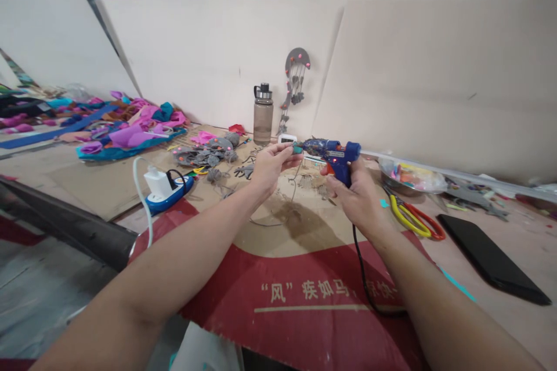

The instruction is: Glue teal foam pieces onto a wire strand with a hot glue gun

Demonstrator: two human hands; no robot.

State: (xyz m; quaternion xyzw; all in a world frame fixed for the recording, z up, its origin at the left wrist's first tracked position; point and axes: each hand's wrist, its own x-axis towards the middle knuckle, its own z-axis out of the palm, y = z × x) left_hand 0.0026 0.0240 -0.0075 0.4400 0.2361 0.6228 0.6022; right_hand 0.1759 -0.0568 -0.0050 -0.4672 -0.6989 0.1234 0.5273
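My right hand (353, 188) grips a blue hot glue gun (337, 153) by its handle, its nozzle pointing left. Between the fingertips of my left hand (270, 165) is a small teal piece (297, 149), right at the nozzle's tip; whether the two touch I cannot tell. A thin grey cord (292, 206) trails down near my left hand and loops on the cardboard (256, 237). Grey felt pieces with pink dots (204, 153) lie in a pile to the left of that hand.
A water bottle (263, 116) stands at the back near a grey hanging ornament (298, 64). On the left are a power strip (167, 197) and colourful felt scraps (134, 124). Scissors (413, 217), a black phone (491, 258) and a metal bowl (407, 186) lie right.
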